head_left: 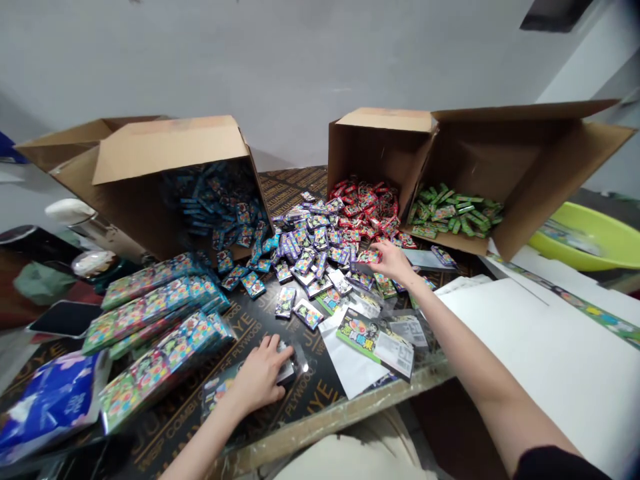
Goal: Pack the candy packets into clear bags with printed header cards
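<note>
My left hand (261, 375) is closed over a clear plastic bag (300, 360) at the table's near side, with small dark boxes inside it, partly covered by my fingers. A colourful printed end of this pack (217, 395) shows left of my wrist. My right hand (393, 262) pinches a small red box (369, 257) above the pile's right side. Beneath and around it lie loose purple boxes (305, 240) and red boxes (367, 207). Two white-and-purple boxes (308, 313) lie between my hands. A flat printed bag (375, 340) rests on white paper near the edge.
Cartons tipped on their sides hold blue boxes (220, 207), red ones and green boxes (457, 212). Filled long packs (155, 360) are stacked at left, beside a blue tissue pack (55, 400) and a phone (65, 318). A yellow-green basin (600, 233) stands far right.
</note>
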### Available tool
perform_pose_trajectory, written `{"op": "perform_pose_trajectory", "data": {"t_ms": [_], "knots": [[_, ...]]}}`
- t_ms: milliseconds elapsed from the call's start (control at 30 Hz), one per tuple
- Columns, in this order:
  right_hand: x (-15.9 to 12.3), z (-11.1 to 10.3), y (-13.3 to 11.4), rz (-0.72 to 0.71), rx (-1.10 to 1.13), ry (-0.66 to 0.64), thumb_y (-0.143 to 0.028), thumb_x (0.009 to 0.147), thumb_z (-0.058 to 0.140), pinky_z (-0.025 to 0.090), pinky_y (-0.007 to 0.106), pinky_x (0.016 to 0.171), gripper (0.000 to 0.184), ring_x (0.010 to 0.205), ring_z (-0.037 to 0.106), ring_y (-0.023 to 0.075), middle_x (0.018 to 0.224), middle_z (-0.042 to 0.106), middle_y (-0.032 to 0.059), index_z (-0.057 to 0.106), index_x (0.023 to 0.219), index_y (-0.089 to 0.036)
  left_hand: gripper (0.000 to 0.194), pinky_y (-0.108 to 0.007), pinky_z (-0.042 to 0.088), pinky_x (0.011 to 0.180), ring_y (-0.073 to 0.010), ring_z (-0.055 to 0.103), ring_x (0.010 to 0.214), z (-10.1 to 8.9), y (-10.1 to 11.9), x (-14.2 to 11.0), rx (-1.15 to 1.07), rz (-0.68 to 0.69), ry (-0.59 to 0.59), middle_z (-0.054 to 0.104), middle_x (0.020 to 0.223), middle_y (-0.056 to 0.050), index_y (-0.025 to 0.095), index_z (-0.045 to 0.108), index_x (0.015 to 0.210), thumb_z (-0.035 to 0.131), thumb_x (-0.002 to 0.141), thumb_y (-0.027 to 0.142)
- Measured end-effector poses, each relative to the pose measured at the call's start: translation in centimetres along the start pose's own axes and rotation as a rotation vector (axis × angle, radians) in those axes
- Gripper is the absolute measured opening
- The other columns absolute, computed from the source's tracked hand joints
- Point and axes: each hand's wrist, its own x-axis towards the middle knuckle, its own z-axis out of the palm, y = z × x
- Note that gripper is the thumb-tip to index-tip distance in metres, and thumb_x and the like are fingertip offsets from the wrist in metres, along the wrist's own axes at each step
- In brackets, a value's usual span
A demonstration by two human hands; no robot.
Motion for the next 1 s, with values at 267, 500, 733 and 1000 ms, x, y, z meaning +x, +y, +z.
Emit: {"op": "perform_pose_trajectory", "data": {"t_ms": [267, 500, 733, 1000], "knots": [[-12.0, 3.0, -14.7, -0.295, 0.66, 0.222, -0.031, 0.076, 0.061, 0.046, 0.035, 0.083, 0.051, 0.093, 0.054, 0.0209, 0.102, 0.053, 0.0071, 0.046, 0.124, -0.025, 0.054, -0.039, 0.042, 0.085, -0.0261, 0.057, 0.096, -1.8, 4.5, 1.0, -1.325, -0.214, 0.372, 0.062, 0.106, -0.013, 0.014, 0.059, 0.109, 0.056, 0.072, 0.053], [-14.4, 1.7, -17.2, -0.552, 0.789, -0.21, -0.035, 0.062, 0.071, 0.032, 0.042, 0.102, 0.08, 0.122, 0.038, 0.0269, 0.132, 0.039, 0.0096, 0.034, 0.132, -0.023, 0.025, -0.023, 0.042, 0.06, -0.0105, 0.054, 0.056, -1.4, 4.3, -0.7, -1.846, -0.254, 0.134, 0.064, 0.068, -0.004, 0.009, 0.067, 0.078, 0.069, 0.063, 0.03], [-14.2, 4.2, -15.1, -0.366, 0.543, 0.053, -0.031, 0.063, 0.065, 0.03, 0.044, 0.095, 0.064, 0.113, 0.044, 0.0292, 0.119, 0.05, 0.0099, 0.044, 0.123, -0.023, 0.079, -0.046, 0.029, 0.098, -0.03, 0.044, 0.114, 1.0, 0.2, -2.7, -0.779, -0.165, 0.406, 0.052, 0.123, -0.011, 0.022, 0.046, 0.127, 0.072, 0.056, 0.048], [-13.8, 7.4, -15.6, -0.402, 0.588, -0.059, -0.033, 0.056, 0.071, 0.023, 0.044, 0.097, 0.073, 0.111, 0.047, 0.028, 0.118, 0.054, 0.0087, 0.042, 0.122, -0.022, 0.099, -0.048, 0.024, 0.103, -0.0274, 0.047, 0.112, 3.3, -2.5, -3.9, -0.391, -0.043, 0.425, 0.051, 0.122, -0.01, 0.02, 0.017, 0.14, 0.07, 0.057, 0.034]]}}
